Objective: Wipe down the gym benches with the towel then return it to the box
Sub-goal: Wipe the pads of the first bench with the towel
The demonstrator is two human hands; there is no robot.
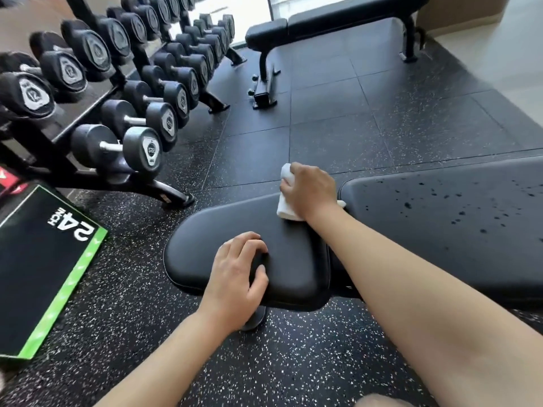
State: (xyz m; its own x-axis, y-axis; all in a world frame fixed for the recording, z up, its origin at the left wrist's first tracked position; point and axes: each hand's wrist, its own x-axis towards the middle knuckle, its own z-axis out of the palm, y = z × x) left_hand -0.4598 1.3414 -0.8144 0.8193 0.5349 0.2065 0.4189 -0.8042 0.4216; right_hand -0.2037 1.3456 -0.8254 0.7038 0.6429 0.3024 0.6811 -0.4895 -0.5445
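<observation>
Nearest, the left hand is resting on the rounded seat pad, a smooth, black, leathery surface with a stitched edge; its fingers are bending loosely over the pad and holding nothing. Further along, the right hand is closing its grip round a bunched white towel, soft and folded, and pressing it onto the far edge of the seat, just beside the gap to the back pad, which is showing dark wet speckles. Below, the floor is lying in black rubber tiles flecked with white. At left a black box with green edging is sitting on the floor near the dumbbell rack. Beyond, well apart, a second bench is standing.
</observation>
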